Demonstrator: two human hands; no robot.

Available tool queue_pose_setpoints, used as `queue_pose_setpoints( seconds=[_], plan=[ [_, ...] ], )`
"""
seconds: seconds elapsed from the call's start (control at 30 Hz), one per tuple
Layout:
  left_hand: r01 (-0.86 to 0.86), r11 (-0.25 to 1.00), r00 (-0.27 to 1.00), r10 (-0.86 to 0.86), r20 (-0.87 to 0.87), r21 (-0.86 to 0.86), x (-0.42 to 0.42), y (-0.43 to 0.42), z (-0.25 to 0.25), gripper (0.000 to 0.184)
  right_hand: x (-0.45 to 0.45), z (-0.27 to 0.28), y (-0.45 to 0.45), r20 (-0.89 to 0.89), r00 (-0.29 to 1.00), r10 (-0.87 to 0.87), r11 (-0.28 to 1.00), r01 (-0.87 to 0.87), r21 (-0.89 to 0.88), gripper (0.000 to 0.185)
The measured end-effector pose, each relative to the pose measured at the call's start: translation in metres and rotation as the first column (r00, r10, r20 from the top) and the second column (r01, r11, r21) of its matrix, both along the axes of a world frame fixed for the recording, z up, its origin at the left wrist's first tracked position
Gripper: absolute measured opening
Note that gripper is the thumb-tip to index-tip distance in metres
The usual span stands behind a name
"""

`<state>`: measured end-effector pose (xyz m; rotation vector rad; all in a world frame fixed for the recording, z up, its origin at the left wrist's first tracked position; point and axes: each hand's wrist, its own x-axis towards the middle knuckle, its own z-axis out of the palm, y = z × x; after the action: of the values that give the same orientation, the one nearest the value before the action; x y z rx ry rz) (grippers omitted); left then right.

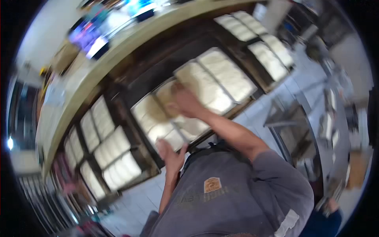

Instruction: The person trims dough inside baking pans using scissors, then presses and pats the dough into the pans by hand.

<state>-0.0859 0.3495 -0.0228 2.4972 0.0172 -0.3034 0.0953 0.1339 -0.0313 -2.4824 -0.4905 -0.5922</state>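
Note:
My right hand (186,102) reaches over pans of pale, white dough (203,87) in the middle of the head view. It is smeared by motion, and tan blurred patches show around it; whether it holds something I cannot tell. Below it, my left hand (170,153) is at the near edge of a dough pan (166,134), with the thumb held apart from the fingers. Nothing shows in that hand. The dough fills the rectangular pans, which stand side by side in a dark recess.
More filled pans (116,152) stand to the left and others (270,55) at the upper right. A long curved-looking counter (79,87) runs above, bearing blurred items. A metal-framed stand (294,134) is on the tiled floor at right. Part of another person (325,217) shows at lower right.

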Motion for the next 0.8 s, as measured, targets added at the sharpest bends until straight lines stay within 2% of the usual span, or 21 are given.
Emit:
queue_pose_setpoints(
  seconds=[0.03,0.1,0.13,0.2,0.23,0.27,0.3,0.37,0.4,0.57,0.63,0.7,0.73,0.8],
  plan=[
    [-0.003,1.000,1.000,0.002,0.021,0.031,0.003,-0.012,0.020,0.113,-0.011,0.008,-0.019,-0.252,0.963,0.096,0.995,-0.085,0.052,0.071],
    [0.008,1.000,0.993,-0.010,0.114,0.019,0.007,-0.021,0.022,0.112,-0.029,0.025,-0.045,-0.049,0.998,0.027,0.985,-0.035,-0.170,0.078],
    [-0.027,1.000,0.994,0.025,0.105,0.015,0.007,-0.030,0.024,0.112,-0.037,0.025,-0.058,-0.163,0.986,-0.030,0.994,0.012,-0.106,0.081],
    [0.060,0.997,0.975,-0.068,0.213,0.047,0.018,-0.049,0.028,0.110,-0.049,0.027,-0.082,-0.065,0.996,-0.067,0.996,0.062,-0.071,0.083],
    [0.106,0.994,0.968,-0.111,0.226,0.034,0.022,-0.060,0.026,0.109,-0.053,0.021,-0.090,-0.068,0.997,-0.037,0.997,0.032,-0.075,0.083],
    [0.153,0.988,0.958,-0.154,0.243,0.023,0.027,-0.071,0.022,0.108,-0.054,0.007,-0.099,-0.145,0.989,-0.020,0.988,-0.002,-0.151,0.085],
    [0.129,0.991,0.962,-0.131,0.240,0.021,0.033,-0.083,0.020,0.108,-0.056,-0.009,-0.106,-0.223,0.975,-0.012,0.974,-0.039,-0.223,0.086],
    [0.266,0.963,0.925,-0.267,0.269,0.041,0.041,-0.109,0.014,0.106,-0.059,-0.029,-0.120,-0.372,0.928,-0.029,0.927,-0.115,-0.358,0.090],
    [0.289,0.953,0.903,-0.304,0.305,0.094,0.041,-0.121,0.008,0.105,-0.054,-0.025,-0.122,-0.369,0.929,-0.018,0.924,-0.126,-0.362,0.090],
    [0.330,0.903,0.815,-0.419,0.400,0.274,0.057,-0.151,-0.022,0.106,0.000,-0.008,-0.118,-0.107,0.994,-0.007,0.989,-0.009,-0.149,0.093],
    [0.385,0.873,0.826,-0.470,0.310,0.299,0.055,-0.152,-0.025,0.107,0.043,-0.029,-0.118,-0.059,0.998,-0.031,0.991,0.023,-0.134,0.094],
    [0.433,0.842,0.831,-0.511,0.219,0.322,0.058,-0.151,-0.025,0.109,0.075,-0.043,-0.116,0.115,0.986,-0.119,0.975,0.138,-0.174,0.093],
    [0.425,0.844,0.835,-0.505,0.218,0.327,0.059,-0.151,-0.024,0.109,0.079,-0.038,-0.116,0.116,0.987,-0.112,0.977,0.130,-0.168,0.093],
    [0.430,0.840,0.845,-0.504,0.182,0.330,0.051,-0.151,-0.020,0.111,0.076,-0.027,-0.117,-0.025,0.987,-0.156,0.947,0.142,-0.289,0.089]
  ],
)
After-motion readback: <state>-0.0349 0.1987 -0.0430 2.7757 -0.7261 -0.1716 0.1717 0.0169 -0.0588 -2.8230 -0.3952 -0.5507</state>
